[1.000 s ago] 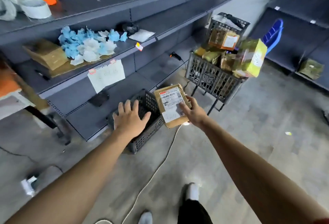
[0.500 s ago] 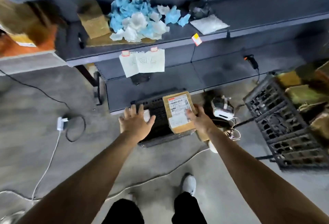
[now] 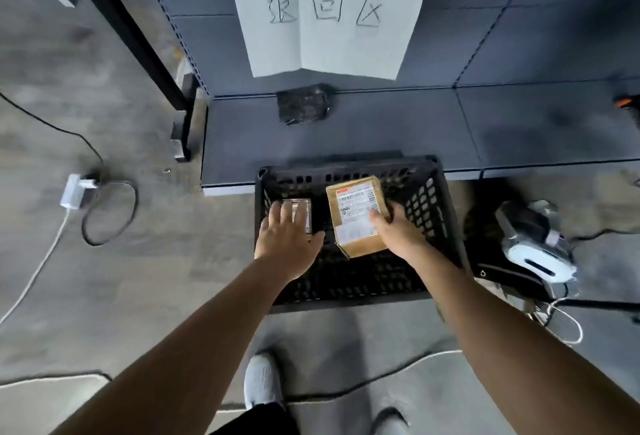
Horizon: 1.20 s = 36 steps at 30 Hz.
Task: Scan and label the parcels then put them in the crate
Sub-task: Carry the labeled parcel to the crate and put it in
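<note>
The floor (image 3: 104, 279) is grey concrete, with cables lying across it. Nearest to the camera are the person's two feet, the left foot (image 3: 262, 382) in a light grey shoe, and a thin cable (image 3: 408, 363) runs past them. Both bare arms reach forward and down to a black crate (image 3: 440, 213) with perforated walls, which stands on the floor against the front edge of the lowest shelf (image 3: 381, 130).

The right hand (image 3: 398, 230) grips a brown parcel (image 3: 356, 213) at its right side, with the thumb on top. The parcel is inside the crate opening on the right, a little tilted, with its white label up; I cannot tell if it touches the bottom. The left hand (image 3: 287, 237) is flat with straight, spread fingers over a second parcel (image 3: 308, 216) that lies in the left part of the crate. It is not clear if the fingers touch it.

To the right of the crate, a black and white printer (image 3: 533, 247) sits on the floor. Far to the left, a white adapter (image 3: 74, 190) lies with a looped black cable (image 3: 135, 199).

On the dark shelf behind the crate lies a black packet (image 3: 303, 105). Above it hangs a white paper sign (image 3: 329, 12) with three handwritten characters.
</note>
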### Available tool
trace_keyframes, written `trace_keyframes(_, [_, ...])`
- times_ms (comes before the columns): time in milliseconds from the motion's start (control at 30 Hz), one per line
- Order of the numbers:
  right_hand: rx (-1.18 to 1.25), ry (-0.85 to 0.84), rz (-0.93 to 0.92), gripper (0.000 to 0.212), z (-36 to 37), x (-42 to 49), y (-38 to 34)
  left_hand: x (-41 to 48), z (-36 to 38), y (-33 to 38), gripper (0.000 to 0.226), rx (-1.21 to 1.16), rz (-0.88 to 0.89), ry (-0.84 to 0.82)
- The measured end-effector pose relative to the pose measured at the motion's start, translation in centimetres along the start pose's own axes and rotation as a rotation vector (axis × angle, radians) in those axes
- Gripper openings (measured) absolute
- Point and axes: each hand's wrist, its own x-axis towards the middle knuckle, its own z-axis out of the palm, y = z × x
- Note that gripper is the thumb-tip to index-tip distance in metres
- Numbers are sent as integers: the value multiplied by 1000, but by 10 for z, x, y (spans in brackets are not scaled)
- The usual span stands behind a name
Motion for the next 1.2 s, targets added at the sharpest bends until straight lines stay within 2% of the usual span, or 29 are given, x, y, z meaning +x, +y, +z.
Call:
trace_keyframes(100, [-21, -28, 28, 62, 44, 64, 23, 47, 56, -17, 80, 17, 49, -23])
trace_keyframes(200, [-36, -20, 24, 61, 83, 119, 45, 89, 100, -28, 98, 99, 73, -76])
trace_keyframes(367, [-58, -48, 5, 68, 128, 183, 67, 140, 145, -33, 113, 162, 32, -134])
trace_keyframes(600, [-145, -144, -1, 47, 157, 221, 95, 173, 171, -40, 115, 176, 9, -211])
trace_keyframes(767, [-208, -178, 4, 58, 145, 218, 84, 172, 169, -40, 119, 217, -11, -207])
trace_keyframes(933, [-413, -50, 9, 73, 88, 140, 26, 114, 104, -22, 120, 260, -18, -169])
trace_keyframes(1200, [-488, 144, -88, 72, -70, -91, -104, -60, -125, 32, 119, 124, -82, -69])
